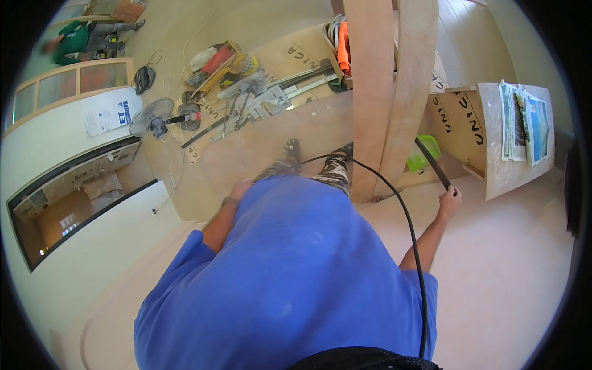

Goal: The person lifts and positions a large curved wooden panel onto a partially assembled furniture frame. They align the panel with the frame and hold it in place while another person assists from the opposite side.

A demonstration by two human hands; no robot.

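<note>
One dark bar is in the person's right grip, which is closed round the bar's near end; the rest slants up and to the left, its far tip beside two upright planks. The left grip rests at the side of the one blue shirt; its fingers are hidden, so I cannot tell whether it is spread or holding something. Beyond the right grip, the bar passes in front of one green tub. To the right stands one box, with two packets on it, possibly bags, though the lens bends them. One black cable curves between the shirt and the bar. Ahead lie one tool pile, too jumbled to count, and one fan; one other person is at upper left.
</note>
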